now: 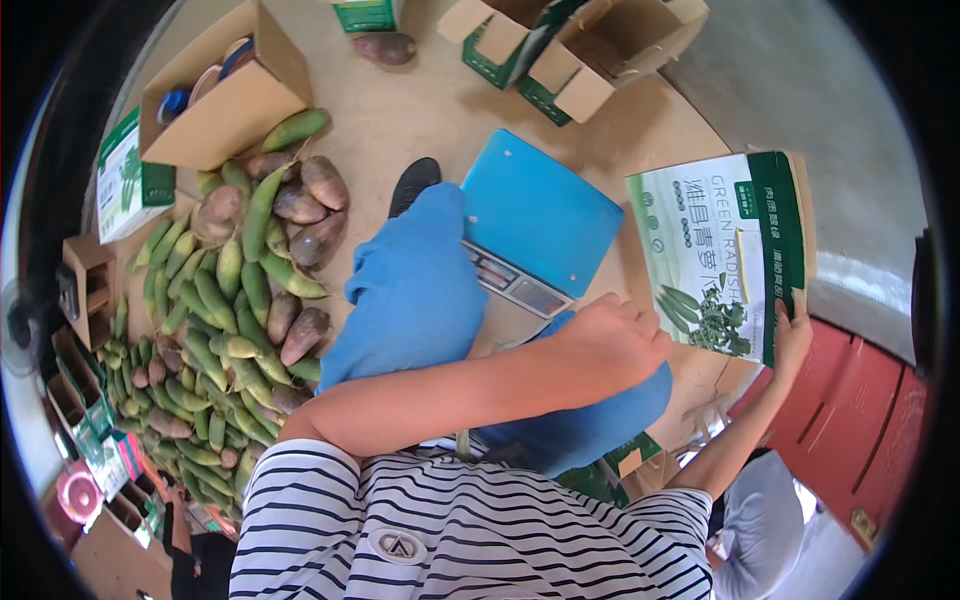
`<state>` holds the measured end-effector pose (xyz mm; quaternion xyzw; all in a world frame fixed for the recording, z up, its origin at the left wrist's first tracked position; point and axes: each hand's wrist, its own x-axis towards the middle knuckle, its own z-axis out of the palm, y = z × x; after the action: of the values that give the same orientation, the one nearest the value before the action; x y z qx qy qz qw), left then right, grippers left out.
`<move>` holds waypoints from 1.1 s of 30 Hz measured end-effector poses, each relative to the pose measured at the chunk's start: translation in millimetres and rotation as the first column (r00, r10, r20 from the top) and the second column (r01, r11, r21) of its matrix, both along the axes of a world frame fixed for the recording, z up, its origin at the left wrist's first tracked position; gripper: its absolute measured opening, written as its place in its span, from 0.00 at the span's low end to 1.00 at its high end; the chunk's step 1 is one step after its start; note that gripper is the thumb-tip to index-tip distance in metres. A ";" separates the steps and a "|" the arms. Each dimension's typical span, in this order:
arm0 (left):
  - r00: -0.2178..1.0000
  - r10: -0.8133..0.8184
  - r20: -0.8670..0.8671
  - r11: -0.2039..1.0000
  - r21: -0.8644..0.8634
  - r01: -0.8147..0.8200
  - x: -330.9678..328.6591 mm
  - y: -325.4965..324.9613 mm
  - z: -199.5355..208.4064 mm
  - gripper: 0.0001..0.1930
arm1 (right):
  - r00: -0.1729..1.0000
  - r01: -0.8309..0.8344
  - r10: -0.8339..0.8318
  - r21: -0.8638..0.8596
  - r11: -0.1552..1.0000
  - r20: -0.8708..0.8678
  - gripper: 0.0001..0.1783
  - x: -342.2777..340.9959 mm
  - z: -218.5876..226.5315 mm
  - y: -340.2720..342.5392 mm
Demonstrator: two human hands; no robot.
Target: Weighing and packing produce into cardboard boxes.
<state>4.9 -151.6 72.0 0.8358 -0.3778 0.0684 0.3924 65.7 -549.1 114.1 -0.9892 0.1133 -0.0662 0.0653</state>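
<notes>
A flat-faced printed radish carton (700, 260), white and green, is held up on the right. My right hand (795, 335) grips its dark green edge near the lower corner. My left arm reaches across my body, and my left hand (620, 343) is closed beside the carton's near left corner. Whatever its curled fingers may hold is hidden. Just beyond that hand stands a scale (540, 215) with a blue platform and a display panel along its near side.
A large heap of green radishes (210, 300), mixed with purple-skinned ones (300, 330), covers the left floor. Behind it stands an open brown box (230, 100). Open cartons (610, 50) sit at the far side. Another person (765, 520) is at the lower right.
</notes>
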 end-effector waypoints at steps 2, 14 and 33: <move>0.999 -0.034 0.002 0.999 0.024 0.034 -3.9 -0.8 -1.6 0.09 | 0.998 -0.064 0.062 0.080 0.995 0.029 0.16 -22.8 36.3 25.3; 0.986 0.029 -0.162 0.816 0.574 0.070 -9.7 4.1 -19.1 0.17 | 0.941 -0.314 0.317 -0.042 0.949 0.122 0.23 -36.9 24.4 190.8; 0.959 0.117 0.259 0.860 0.457 -0.229 7.6 23.3 -4.8 0.26 | 0.940 0.284 -0.281 0.010 0.959 0.192 0.36 -131.4 -37.3 20.8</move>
<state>12.6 -128.3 67.2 0.9247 -0.3473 0.1004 0.1193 -65.7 -528.3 76.8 -0.9523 0.2467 -0.1707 0.0566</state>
